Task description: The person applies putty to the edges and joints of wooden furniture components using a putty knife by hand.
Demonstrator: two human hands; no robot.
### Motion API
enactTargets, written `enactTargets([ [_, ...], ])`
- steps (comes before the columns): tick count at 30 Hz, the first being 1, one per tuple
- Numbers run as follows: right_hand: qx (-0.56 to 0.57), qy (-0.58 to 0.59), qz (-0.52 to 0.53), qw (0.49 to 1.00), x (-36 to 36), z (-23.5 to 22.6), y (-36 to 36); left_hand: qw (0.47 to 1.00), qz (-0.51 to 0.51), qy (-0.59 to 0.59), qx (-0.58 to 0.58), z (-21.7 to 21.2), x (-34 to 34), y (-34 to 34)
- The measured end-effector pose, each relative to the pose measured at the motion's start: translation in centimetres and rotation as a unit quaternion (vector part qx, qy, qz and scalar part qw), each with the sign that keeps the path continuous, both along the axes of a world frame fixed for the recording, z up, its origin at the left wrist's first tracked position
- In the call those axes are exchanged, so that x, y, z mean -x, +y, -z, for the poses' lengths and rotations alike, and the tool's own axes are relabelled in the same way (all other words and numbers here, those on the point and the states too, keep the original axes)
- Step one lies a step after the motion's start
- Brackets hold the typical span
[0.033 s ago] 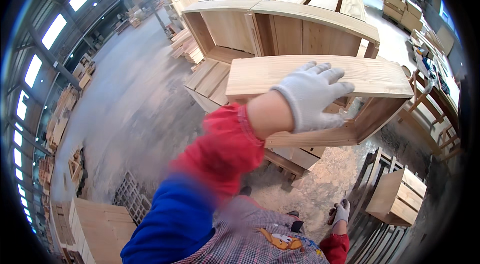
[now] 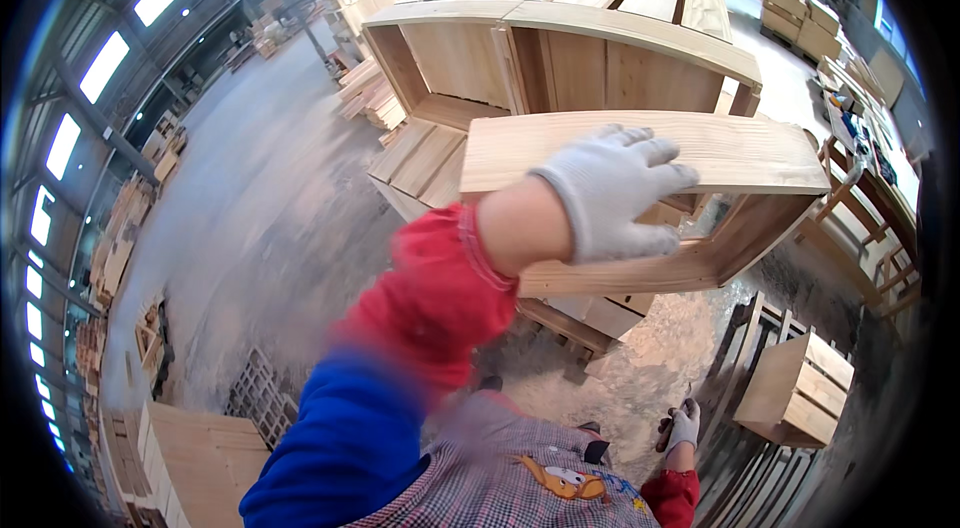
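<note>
Pale wooden box frame: is lying in front of the body, directly beneath the left hand and extending past its fingertips to the right.
White-gloved left hand: is resting unclenched against the frame's long upper board, fingers spreading, thumb pointing across the opening.
White-gloved right hand: is hanging low near the body beside a small dark shape; I cannot tell whether it is gripping that.
Red-and-blue sleeve: is stretching, with the bare wrist, across the frame's left end, hiding part.
Large pale wooden cabinet with slatted top: is standing just behind the frame.
Small slatted wooden crate: is sitting lower right.
Grey-checked apron: is showing an orange animal motif; the blue-and-yellow marks beside it are staying unreadable.
</note>
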State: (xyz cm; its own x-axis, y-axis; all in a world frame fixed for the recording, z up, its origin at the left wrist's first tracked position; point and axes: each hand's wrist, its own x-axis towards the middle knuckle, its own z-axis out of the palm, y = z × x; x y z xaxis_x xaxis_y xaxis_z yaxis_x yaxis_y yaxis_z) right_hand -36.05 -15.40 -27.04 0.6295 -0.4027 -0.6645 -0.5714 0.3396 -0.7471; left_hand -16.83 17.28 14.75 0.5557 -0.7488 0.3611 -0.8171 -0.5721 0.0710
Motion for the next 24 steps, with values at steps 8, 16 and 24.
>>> enactTargets([
  [8, -0.08, -0.16, -0.065, 0.982, -1.4, -14.9, 17.0, 0.985, 0.041, 0.141, 0.091, -0.5, -7.4, 9.5],
  [16, 0.182, -0.454, -0.127, 0.863, -5.4, -27.6, 32.0, 0.971, 0.055, 0.187, 0.138, 1.7, -9.8, 9.4],
  [24, 0.324, -0.519, -0.072, 0.788, -8.8, -27.4, 35.5, 0.963, 0.096, 0.21, 0.139, 2.1, -10.7, 9.5],
])
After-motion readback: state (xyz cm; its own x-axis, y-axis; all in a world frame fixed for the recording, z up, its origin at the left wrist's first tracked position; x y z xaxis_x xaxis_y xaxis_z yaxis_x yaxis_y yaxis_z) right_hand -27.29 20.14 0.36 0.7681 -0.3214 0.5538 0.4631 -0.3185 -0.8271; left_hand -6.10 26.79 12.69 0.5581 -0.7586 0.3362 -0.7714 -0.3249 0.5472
